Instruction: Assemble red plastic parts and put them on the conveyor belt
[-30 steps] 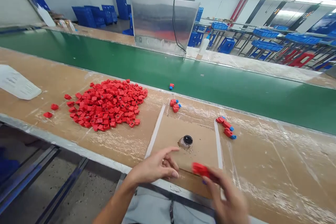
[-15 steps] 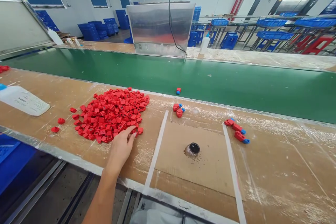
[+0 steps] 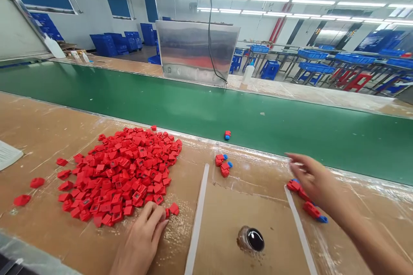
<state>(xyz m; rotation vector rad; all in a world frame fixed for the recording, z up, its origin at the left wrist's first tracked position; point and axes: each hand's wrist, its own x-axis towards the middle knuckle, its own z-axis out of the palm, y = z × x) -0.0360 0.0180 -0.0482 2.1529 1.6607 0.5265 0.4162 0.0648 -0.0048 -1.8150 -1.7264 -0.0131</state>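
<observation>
My left hand (image 3: 142, 236) is at the near right edge of a big heap of small red plastic blocks (image 3: 119, 172). Its thumb and bent fingers close on a small red block (image 3: 167, 212), partly hidden by the fingertips. Another red block (image 3: 174, 209) lies just beside them. My right hand (image 3: 318, 182), slightly blurred, hovers over a few red-and-blue pieces (image 3: 311, 209) on the right, fingers stretched and apart, nothing visible in them. Two red-and-blue pieces (image 3: 225, 169) lie mid-table, and one more red-and-blue piece (image 3: 227, 135) rests on the green belt.
A small round pot of dark liquid (image 3: 255, 239) stands on cardboard between two white tape strips (image 3: 197, 223). The green conveyor belt (image 3: 180, 99) runs behind the table. Beyond it are a metal panel (image 3: 196, 51) and a white bottle (image 3: 248, 74). Loose red blocks (image 3: 37, 182) lie at left.
My right hand has come into view from the right, over the red-and-blue pieces. My left hand's fingers have drawn together at the heap's edge. The view has tilted up and moved closer.
</observation>
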